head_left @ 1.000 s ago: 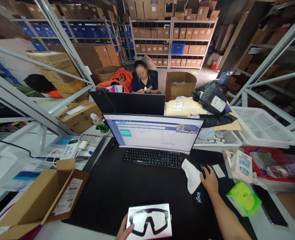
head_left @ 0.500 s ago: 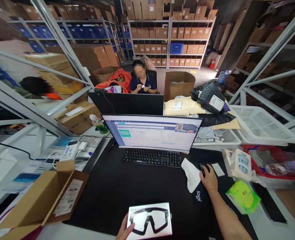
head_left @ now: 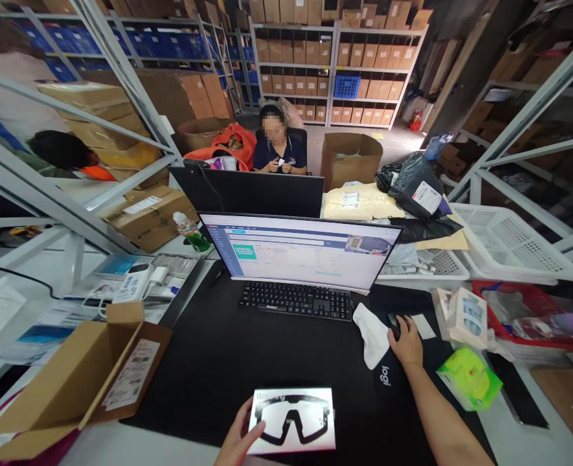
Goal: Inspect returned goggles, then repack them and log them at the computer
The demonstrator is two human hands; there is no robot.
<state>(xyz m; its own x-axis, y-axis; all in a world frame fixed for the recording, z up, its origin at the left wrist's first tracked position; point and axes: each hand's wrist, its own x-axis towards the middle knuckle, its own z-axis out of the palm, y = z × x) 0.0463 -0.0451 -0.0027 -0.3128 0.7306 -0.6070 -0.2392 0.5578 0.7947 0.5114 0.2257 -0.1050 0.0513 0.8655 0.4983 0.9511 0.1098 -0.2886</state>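
My left hand (head_left: 240, 435) grips the left edge of a white box printed with black goggles (head_left: 293, 419), which rests at the near edge of the black desk mat (head_left: 228, 362). My right hand (head_left: 405, 343) is curled over a black computer mouse (head_left: 394, 325) to the right of the keyboard (head_left: 296, 300). A lit monitor (head_left: 298, 249) stands behind the keyboard. A white cloth (head_left: 372, 333) lies just left of the mouse.
An open cardboard box (head_left: 79, 378) sits at the left. A green packet (head_left: 468, 378), small white boxes (head_left: 461, 317), a red basket (head_left: 533, 317) and white baskets (head_left: 509, 243) crowd the right. A seated person (head_left: 279, 145) works behind a second monitor (head_left: 247, 192).
The view has tilted slightly, so more of my left hand and the goggles box shows. My right hand stays on the mouse.
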